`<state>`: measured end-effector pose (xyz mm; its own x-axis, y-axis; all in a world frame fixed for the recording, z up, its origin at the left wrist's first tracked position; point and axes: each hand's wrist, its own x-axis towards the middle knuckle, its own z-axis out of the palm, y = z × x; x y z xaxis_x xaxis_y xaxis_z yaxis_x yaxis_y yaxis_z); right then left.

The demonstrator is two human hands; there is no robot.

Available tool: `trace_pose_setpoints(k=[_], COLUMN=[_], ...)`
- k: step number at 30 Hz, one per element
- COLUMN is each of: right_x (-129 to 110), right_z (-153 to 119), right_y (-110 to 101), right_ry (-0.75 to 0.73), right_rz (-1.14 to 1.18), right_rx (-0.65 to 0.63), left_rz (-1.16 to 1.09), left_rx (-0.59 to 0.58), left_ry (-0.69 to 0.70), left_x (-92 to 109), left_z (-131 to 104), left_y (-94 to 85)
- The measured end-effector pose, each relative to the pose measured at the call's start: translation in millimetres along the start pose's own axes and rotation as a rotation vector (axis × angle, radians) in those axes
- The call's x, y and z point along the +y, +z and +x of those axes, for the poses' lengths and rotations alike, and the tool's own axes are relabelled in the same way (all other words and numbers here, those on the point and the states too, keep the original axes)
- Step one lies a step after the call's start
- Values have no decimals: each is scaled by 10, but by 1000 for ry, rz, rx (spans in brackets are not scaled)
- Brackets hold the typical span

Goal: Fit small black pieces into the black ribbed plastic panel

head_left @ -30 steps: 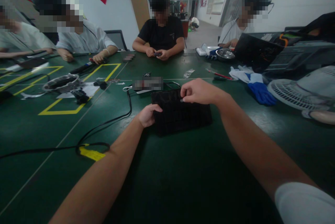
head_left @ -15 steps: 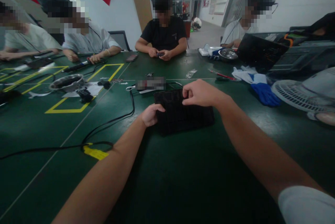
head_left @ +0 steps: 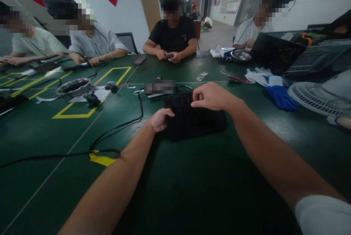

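A flat black rectangular case (head_left: 192, 123) lies slightly tilted on the green table (head_left: 175, 187). My left hand (head_left: 161, 119) grips its left edge, thumb on top and the other fingers hidden beneath. Over the case's upper edge, my right hand (head_left: 207, 96) is closed with curled fingers, pinching at something too dark to make out. Just beyond the case sits a small box-like item (head_left: 159, 88), partly blurred out, with cables beside it.
A black cable (head_left: 117, 129) with a yellow tag (head_left: 102, 159) runs at left, near a metal ring (head_left: 74, 86). To the right are blue-white gloves (head_left: 278, 92), a white fan (head_left: 318, 97), a red-handled tool (head_left: 241, 78) and a metal bowl (head_left: 241, 55). Several people sit around.
The whole view has shifted slightly, so things appear a little farther right. Both hands keep nearly the same places on the case.
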<state>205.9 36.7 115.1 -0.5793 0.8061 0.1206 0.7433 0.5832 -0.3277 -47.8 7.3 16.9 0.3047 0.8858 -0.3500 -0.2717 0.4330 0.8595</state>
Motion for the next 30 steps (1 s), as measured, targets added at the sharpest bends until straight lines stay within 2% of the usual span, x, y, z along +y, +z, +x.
trace_pose_setpoints(k=[8, 15, 30], right_x=[15, 38, 41], right_z=[8, 12, -19], right_y=[-50, -49, -92], right_ry=[21, 23, 36], right_rz=[133, 194, 231], right_rx=[-78, -95, -102], left_rz=[-12, -1, -7], left_rx=[-54, 21, -60], left_ry=[15, 4, 14], left_x=[9, -11, -8], left_z=[2, 25, 25], left_y=[-23, -21, -54])
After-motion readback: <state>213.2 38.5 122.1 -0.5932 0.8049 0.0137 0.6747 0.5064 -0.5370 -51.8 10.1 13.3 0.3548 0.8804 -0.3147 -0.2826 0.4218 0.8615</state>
